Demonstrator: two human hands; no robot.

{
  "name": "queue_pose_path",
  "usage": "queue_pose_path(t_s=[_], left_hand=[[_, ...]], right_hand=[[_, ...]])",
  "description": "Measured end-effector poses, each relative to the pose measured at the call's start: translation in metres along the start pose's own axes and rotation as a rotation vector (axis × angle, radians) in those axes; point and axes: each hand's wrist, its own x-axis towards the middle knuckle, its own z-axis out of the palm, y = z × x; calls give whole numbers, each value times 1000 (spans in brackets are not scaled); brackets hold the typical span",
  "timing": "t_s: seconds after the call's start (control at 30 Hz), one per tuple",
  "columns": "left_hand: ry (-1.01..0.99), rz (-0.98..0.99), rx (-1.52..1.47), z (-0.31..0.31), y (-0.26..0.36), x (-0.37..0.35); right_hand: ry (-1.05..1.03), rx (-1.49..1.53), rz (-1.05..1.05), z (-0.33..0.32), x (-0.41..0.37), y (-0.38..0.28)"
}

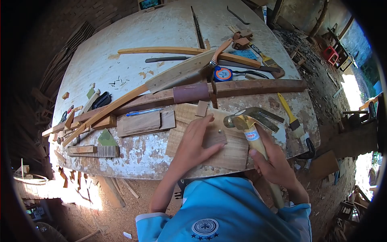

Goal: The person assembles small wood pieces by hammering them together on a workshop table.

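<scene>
My right hand (272, 163) is wrapped round the wooden handle of a claw hammer (253, 139). Its metal head hangs over the right part of a flat wooden board (234, 155). On that board lies a small thin piece of wood (215, 138), with what looks like a nail head (220, 131) showing in it. My left hand (191, 141) rests with fingers stretched and thumb apart, pressing on the small piece from its left side. Another small wooden block (202, 108) sits at the board's far edge, near my left fingertips.
Behind the board run a long wooden beam (258, 86) with a sandpaper roll (191, 93), a handsaw (181, 72) and a tape measure (222, 74). A yellow brush (288, 109) lies right. Thin wood pieces (141, 124) and a blue pen (144, 112) lie left; loose nails (117, 82) farther back.
</scene>
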Motion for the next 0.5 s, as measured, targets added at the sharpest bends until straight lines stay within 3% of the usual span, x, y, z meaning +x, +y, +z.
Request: queue_pose_path(t_s=[0.1, 0.23, 0.4, 0.5], left_hand=[[-72, -18, 236, -5, -6, -8], [-59, -61, 161, 8, -15, -19], [-31, -85, 122, 10, -15, -17], [-50, -100, 118, 10, -14, -21]], right_hand=[[3, 6, -4, 6, -1, 20], [-4, 106, 111, 0, 1, 3], [89, -122, -162, 5, 6, 6], [-12, -60, -47, 20, 13, 20]])
